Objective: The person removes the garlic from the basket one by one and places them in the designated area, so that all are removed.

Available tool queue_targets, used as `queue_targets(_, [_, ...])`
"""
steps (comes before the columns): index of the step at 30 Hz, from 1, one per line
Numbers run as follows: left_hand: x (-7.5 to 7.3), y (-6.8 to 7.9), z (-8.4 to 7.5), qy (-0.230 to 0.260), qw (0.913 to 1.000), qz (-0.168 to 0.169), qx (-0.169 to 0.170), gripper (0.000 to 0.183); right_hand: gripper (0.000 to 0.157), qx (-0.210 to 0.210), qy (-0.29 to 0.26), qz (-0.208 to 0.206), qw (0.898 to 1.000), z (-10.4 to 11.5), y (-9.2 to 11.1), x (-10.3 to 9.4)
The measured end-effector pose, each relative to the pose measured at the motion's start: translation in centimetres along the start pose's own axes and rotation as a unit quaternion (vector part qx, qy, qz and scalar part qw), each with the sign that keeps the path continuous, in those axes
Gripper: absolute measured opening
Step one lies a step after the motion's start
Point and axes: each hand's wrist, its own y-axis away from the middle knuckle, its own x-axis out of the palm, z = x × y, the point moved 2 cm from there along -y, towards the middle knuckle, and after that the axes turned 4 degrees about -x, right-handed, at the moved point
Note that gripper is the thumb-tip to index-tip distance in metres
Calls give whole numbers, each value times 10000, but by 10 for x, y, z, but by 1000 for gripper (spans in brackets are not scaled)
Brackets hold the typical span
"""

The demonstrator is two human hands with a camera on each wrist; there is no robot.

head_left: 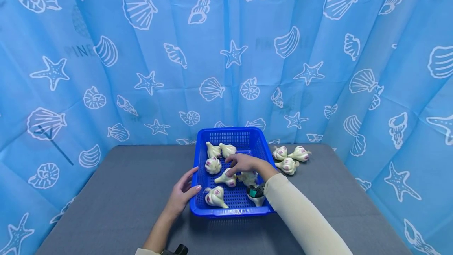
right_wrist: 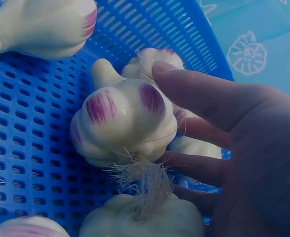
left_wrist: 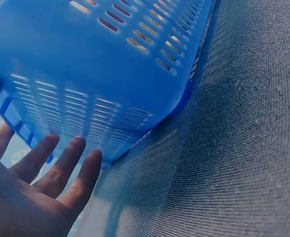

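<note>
Down inside the blue basket, your right grip curves over a purple-streaked bulb, thumb close to it, fingertips lost behind it. Whether you're truly pinching it, I can't tell. If you are, careful: that skin looks smooth and round, and pressure from one side alone could let it roll out. Wispy roots hang across a pale bulb beside it; lift roughly and they might snag, dragging that one along. Watch the wrist, too! Your dark band covers part of the lower-right bulb, so a dip of the forearm could knock it. Over at the near-left rim, your left grip is spread, fingers extended along the edge, no firm clasp showing. Should your right arm lean on the opposite wall, the basket could slide across the grey bench. And three bulbs lie outside, just past the right rim; a forearm swinging wide could send one rolling.
</note>
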Motion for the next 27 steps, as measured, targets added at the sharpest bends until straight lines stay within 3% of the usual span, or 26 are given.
queue_targets(13, [-1, -1, 2, 42, 9999, -2, 118, 56, 54, -335, 199, 158, 9991, -10, -7, 2])
queue_targets(21, [-1, -1, 2, 62, 9999, 13, 98, 56, 49, -141, 318, -82, 9994, -1, -1, 0])
queue_targets(27, [0, -1, 1, 45, 9999, 7, 118, 56, 50, -508, 248, -404, 9976, -2, 2, -7])
